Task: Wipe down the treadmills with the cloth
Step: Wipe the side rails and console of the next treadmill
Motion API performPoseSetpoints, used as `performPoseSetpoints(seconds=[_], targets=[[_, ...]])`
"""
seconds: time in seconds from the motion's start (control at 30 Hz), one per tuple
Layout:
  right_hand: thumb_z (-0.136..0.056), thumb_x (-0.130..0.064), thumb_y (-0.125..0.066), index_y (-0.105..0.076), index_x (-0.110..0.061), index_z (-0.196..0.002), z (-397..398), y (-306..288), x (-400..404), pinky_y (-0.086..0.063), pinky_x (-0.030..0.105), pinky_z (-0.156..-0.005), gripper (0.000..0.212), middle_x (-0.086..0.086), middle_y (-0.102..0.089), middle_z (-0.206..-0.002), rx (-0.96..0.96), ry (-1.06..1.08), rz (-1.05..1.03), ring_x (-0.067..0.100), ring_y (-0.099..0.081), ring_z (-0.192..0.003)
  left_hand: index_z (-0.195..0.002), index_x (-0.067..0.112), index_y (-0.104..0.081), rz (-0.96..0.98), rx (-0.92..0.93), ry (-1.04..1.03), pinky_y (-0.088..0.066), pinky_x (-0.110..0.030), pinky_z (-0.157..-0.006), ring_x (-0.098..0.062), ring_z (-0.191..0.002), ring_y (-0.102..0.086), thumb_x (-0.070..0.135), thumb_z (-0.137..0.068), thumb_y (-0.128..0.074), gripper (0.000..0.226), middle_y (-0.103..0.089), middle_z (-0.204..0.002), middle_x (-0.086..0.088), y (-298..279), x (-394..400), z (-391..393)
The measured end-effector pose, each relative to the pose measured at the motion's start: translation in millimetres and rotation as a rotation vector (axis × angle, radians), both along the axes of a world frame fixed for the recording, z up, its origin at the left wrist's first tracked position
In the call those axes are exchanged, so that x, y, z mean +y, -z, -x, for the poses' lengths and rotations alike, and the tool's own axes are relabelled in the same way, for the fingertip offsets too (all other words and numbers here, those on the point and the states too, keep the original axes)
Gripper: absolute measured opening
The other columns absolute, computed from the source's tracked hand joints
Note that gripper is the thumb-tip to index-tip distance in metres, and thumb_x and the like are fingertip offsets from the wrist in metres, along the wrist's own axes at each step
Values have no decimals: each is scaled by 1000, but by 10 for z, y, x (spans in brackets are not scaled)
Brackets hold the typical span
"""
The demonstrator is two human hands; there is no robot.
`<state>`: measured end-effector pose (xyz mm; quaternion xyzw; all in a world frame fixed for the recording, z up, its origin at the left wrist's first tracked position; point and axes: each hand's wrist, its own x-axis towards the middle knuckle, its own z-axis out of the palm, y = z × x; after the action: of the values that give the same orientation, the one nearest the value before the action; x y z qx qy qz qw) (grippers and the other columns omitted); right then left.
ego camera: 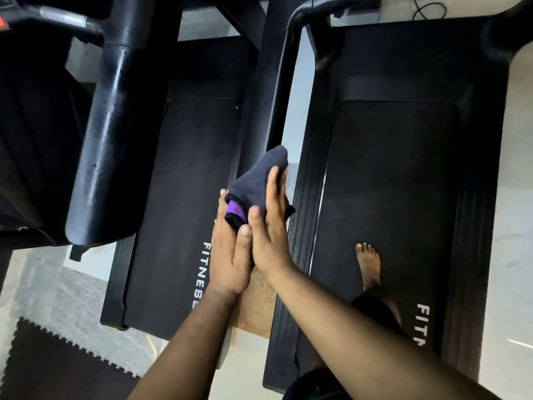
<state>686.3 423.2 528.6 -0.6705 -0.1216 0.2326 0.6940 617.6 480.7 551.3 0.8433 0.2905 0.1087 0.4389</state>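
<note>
- Head view: left treadmill (184, 203), its belt printed FITNESS, lies left of the cloth (259, 183).
- Left hand (230, 255) cups the cloth's lower fold from beneath.
- Dark cloth with a purple edge sits sandwiched between both hands.
- Right hand (268, 229), fingers straight, presses flat on the cloth.
- Right treadmill (398, 174), right of the cloth, carries a bare foot (369, 264).

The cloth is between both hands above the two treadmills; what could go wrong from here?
1. The cloth sits bunched between the left hand and right hand, held mostly by flat fingers; it could slip and drop into the gap between the machines.
2. A bare foot stands on the right treadmill belt; if the belt moved, the person might lose balance.
3. The handrail lies close ahead; knuckles could knock it.
</note>
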Motion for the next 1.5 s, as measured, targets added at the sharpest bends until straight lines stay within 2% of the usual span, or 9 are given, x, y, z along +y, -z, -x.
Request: performPoseSetpoints(seconds=[0.13, 0.27, 0.53, 0.67, 0.83, 1.0, 1.1, 1.23, 1.5], targets=[[-91, -58, -62, -12, -48, -160, -285, 92, 73, -14, 52, -128, 86, -15, 8, -169, -62, -83, 32, 8, 6, -158, -162, 3, -18, 118, -59, -75, -18, -59, -126, -27, -158, -18, 63, -103, -29, 84, -21, -170, -13, 19, 7, 41], [-96, -34, -59, -15, -35, -164, -772, 154, 305, -15, 47, -129, 80, -10, -6, -173, 34, -1, -19, 6, -8, -158, -162, 3, -15, 19, -5, -67, -13, -36, -129, -11, -158, -12, 66, -103, -22, 87, -14, -171, -5, -8, -22, 26], [-101, -36, -44, -25, -41, -155, -34, 359, 92, -17, 31, -128, 58, -7, -24, -169, 218, 49, -185, 7, -22, -154, -162, 30, -15, -88, 198, -25, -4, -56, -128, 0, -157, -4, 61, -101, -20, 69, -6, -171, 13, -56, -98, 103], [-77, -89, -46, -44, -33, -153, -701, 748, 405, -32, 44, -123, 95, -8, -52, -153, 603, 116, 9, 15, -48, -141, -164, 31, -14, -141, 273, -13, 3, -53, -128, 5, -155, 2, 63, -100, -18, 72, -2, -170, 20, -94, -78, -92], [-96, -57, -45, -24, -39, -160, -209, 241, 20, -28, 50, -124, 70, -5, -31, -167, 294, 35, -163, 16, -30, -153, -163, 30, -13, -99, 227, -42, 5, -43, -129, 9, -153, 1, 67, -95, -16, 77, -4, -169, 20, -229, -30, -543], [-103, -40, -43, -20, -42, -161, -1589, 166, 662, -22, 43, -127, 62, -4, -30, -167, 261, 106, -83, 17, -29, -154, -164, 31, -7, -168, 289, 24, 4, -41, -129, 7, -153, 8, 74, -93, -15, 84, 2, -170, 20, -181, 161, -1014], [-93, -57, -42, -23, -32, -163, -1635, 236, 659, -20, 40, -127, 76, -5, -28, -168, 311, 73, -74, 13, -26, -154, -165, 30, -4, -211, 310, 54, 1, -41, -129, 4, -154, 10, 81, -92, -11, 90, 3, -171, 18, -114, 196, -1043], [-92, -51, -46, -24, -61, -151, -839, 136, 203, -25, 51, -125, 63, -16, -25, -167, 173, -68, -215, 8, -25, -154, -164, 20, -18, -198, 280, 31, -11, -50, -128, -2, -157, 1, 82, -93, -13, 95, -9, -172, 10, -125, 215, -1004], [-90, -46, -47, -17, -36, -162, -2475, 261, 985, -14, 49, -129, 79, -8, -11, -172, 8, 25, -25, 10, -11, -158, -163, 37, -2, -236, 338, 69, -5, -47, -129, 0, -156, 9, 79, -95, -13, 81, 7, -171, 19, -141, 196, -1107]])
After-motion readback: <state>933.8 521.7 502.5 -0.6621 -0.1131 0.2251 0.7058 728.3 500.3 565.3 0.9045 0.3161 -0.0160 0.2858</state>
